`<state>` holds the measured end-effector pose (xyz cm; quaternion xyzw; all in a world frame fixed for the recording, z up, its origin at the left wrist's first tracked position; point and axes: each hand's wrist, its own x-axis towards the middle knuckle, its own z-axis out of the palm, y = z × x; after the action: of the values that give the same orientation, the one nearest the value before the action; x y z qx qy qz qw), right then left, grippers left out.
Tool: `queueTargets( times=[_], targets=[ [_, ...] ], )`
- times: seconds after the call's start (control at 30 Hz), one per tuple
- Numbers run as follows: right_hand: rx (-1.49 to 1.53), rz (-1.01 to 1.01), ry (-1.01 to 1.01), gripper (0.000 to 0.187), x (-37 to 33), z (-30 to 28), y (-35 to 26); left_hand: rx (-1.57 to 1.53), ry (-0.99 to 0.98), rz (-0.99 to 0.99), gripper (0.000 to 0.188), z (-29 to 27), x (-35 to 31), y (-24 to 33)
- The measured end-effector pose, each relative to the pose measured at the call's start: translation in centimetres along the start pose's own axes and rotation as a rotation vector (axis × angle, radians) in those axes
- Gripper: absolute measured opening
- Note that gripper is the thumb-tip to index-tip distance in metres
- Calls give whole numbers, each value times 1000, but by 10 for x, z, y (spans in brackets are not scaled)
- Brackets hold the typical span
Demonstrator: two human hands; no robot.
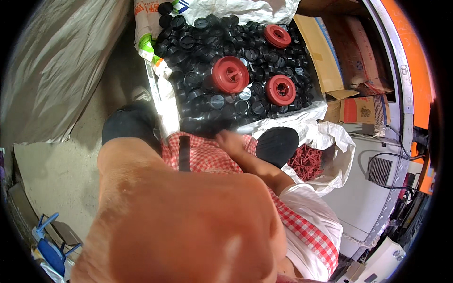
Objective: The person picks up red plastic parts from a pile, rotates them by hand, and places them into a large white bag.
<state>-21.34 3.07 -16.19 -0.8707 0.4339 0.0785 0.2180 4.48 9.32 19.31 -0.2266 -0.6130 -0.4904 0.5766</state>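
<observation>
My left hand (203, 221) is raised very close and fills the lower middle of the view. Its fingers are hidden, so whether it holds anything does not show. Low over the red-and-white checked apron (207, 153) on my lap is my right hand (231, 143), smeared by motion. It is nearest to the front edge of a large heap of round black plastic caps (193, 78). Three red round plastic pieces lie on the heap: a larger one (230, 75) in the middle, one (281, 90) to its right and another (277, 36) farther back.
A white sack (342, 158) with many small red plastic pieces (306, 162) stands right of my dark-clad knee (278, 146). Cardboard boxes (318, 56) and a grey machine housing (361, 188) are at the right. A pale sheet (56, 70) hangs at the left, with a blue object (49, 252) below.
</observation>
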Motion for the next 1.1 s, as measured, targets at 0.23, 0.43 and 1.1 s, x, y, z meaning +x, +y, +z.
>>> queueTargets(
  times=[0.23,0.43,1.1],
  targets=[
    [16,4,30,33,-1,-1,-1,0,1,-6,7,-2,-1,0],
    [7,35,-1,29,0,-7,-6,-2,3,-20,7,-4,-2,3],
    [22,58,-104,35,2,-11,-8,10,15,-67,10,-4,5,10]
  ],
)
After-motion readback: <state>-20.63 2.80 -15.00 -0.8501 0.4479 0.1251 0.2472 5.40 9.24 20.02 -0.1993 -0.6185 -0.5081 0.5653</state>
